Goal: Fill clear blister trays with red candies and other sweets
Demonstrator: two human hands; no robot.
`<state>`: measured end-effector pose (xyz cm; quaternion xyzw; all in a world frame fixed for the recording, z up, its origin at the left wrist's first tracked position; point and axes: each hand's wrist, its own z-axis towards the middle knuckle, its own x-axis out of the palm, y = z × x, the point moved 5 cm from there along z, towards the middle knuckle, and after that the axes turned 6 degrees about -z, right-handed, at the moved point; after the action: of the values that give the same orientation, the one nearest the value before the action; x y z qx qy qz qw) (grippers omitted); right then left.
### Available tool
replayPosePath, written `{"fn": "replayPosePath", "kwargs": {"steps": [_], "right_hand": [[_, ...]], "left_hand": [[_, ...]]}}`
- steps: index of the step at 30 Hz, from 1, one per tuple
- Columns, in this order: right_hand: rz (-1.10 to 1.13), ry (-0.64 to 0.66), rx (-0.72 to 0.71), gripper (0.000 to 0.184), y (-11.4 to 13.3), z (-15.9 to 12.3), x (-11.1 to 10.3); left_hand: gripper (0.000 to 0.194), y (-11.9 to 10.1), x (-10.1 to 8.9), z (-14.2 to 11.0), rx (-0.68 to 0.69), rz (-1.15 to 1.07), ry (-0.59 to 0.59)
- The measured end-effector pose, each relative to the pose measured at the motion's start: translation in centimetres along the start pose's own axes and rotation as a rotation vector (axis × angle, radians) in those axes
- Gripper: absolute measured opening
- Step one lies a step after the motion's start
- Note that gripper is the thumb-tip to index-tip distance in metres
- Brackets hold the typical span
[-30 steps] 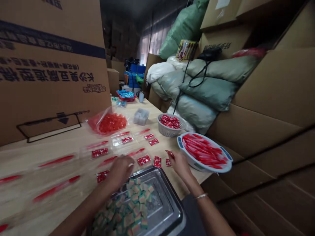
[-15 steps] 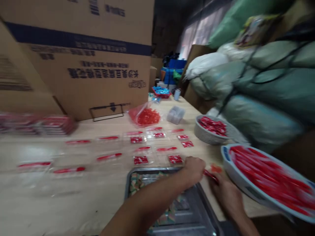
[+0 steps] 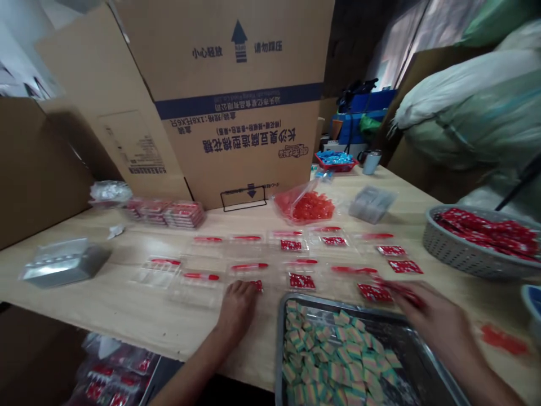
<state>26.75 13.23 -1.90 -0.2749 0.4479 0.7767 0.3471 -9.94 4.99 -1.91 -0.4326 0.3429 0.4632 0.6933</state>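
Note:
My left hand [image 3: 239,307] is closed on a small red patterned packet [image 3: 257,285] at a clear plastic tray in the front row. My right hand [image 3: 435,316] grips several more red packets, blurred by motion, above the right side of the metal tray. Just beyond it a red packet [image 3: 374,292] lies in another clear tray under a red plastic stick [image 3: 354,270]. Between my hands stands the metal tray [image 3: 280,338], holding many striped pastel candy cubes [image 3: 338,361]. Clear trays [image 3: 157,272] with red sticks form two rows, some with packets too.
A grey basket [image 3: 448,248] of red packets stands at the right. Behind the rows are a bag of orange-red pieces [image 3: 313,206], stacked clear boxes [image 3: 372,204] and a large carton [image 3: 249,135]. Packed stacks [image 3: 183,214] and a clear tray stack [image 3: 63,262] sit left.
The view has turned left. My left hand has moved from beside my right hand to a front-row tray, with a packet. My right hand, with packets, is now over the metal tray's right side.

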Motion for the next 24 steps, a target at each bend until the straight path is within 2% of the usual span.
{"fn": "replayPosePath", "kwargs": {"steps": [2,4,5,8,11,14,16,19,22,24], "right_hand": [[0.042,0.204,-0.154,0.025,7.8,3.5,3.9],[-0.071,0.398,-0.269,0.024,14.5,6.1,8.5],[-0.165,0.47,-0.288,0.023,17.0,7.1,10.7],[-0.203,0.502,-0.318,0.02,22.4,9.8,15.8],[-0.185,0.513,-0.339,0.018,24.9,11.4,18.7],[-0.153,0.531,-0.349,0.014,25.3,11.4,19.6],[-0.114,0.531,-0.357,0.018,25.1,10.6,19.3],[-0.029,0.567,-0.393,0.024,25.5,8.2,18.7],[0.056,0.655,-0.456,0.023,28.0,5.0,18.8],[0.079,0.716,-0.493,0.025,30.8,2.6,19.4]], "left_hand": [[0.02,0.2,0.7,-1.1,0.058,-0.028,0.004],[0.028,0.3,1.4,-1.8,0.127,-0.058,0.004],[0.033,0.5,1.7,-2.0,0.149,-0.063,0.014],[0.048,1.2,2.8,-2.1,0.152,-0.041,0.096],[0.053,1.5,3.3,-2.1,0.13,-0.031,0.147],[0.048,1.3,2.9,-2.2,0.125,-0.068,0.059],[0.042,1.2,1.8,-2.5,0.119,-0.104,-0.095],[0.036,2.0,-1.3,-4.1,0.042,-0.101,-0.436],[0.034,4.6,-4.5,-6.9,-0.186,-0.067,-0.697],[0.038,6.9,-5.7,-8.7,-0.369,-0.048,-0.755]]}}
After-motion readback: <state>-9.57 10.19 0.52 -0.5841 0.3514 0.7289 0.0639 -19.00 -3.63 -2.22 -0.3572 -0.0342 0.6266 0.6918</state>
